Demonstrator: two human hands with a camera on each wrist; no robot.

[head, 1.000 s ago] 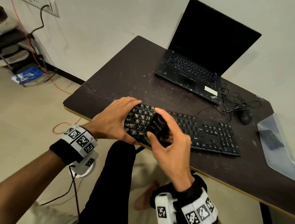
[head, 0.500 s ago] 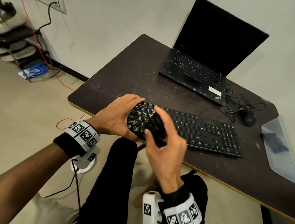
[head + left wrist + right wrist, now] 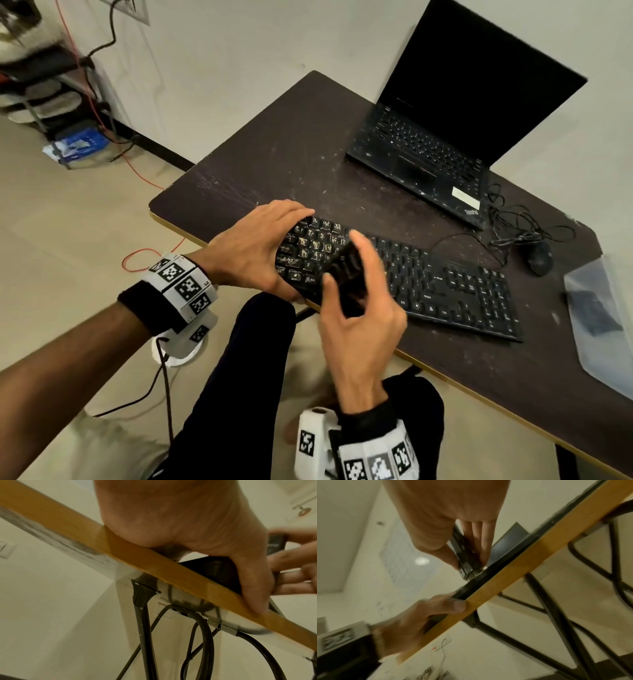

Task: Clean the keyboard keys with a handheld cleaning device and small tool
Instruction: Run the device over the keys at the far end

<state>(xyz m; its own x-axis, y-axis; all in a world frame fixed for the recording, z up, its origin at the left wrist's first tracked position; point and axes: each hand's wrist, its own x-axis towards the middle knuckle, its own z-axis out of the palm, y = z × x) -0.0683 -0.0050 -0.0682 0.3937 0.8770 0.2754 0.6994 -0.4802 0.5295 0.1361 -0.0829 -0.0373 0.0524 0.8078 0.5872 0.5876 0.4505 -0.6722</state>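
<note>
A black keyboard (image 3: 445, 291) lies along the front edge of the dark table (image 3: 291, 154); its left keys are dusty. My left hand (image 3: 253, 246) grips the keyboard's left end, fingers over the top and thumb at the front edge (image 3: 457, 605). My right hand (image 3: 356, 308) holds a small black cleaning device (image 3: 347, 274) between thumb and fingers, its lower end on the left-hand keys. In the right wrist view the device (image 3: 464, 561) meets the keyboard's front edge (image 3: 488, 573). The left wrist view shows the device (image 3: 276, 543) at the far right.
An open black laptop (image 3: 445, 137) stands at the back of the table. A black mouse (image 3: 539, 257) with a tangled cable lies right of the keyboard. A clear plastic bag (image 3: 603, 315) sits at the right edge. My dark-trousered knees (image 3: 257, 394) are under the table's front.
My right hand with the device has slid slightly down and back over the left keys. The left hand keeps its hold on the keyboard's end. The head view shifted a little.
</note>
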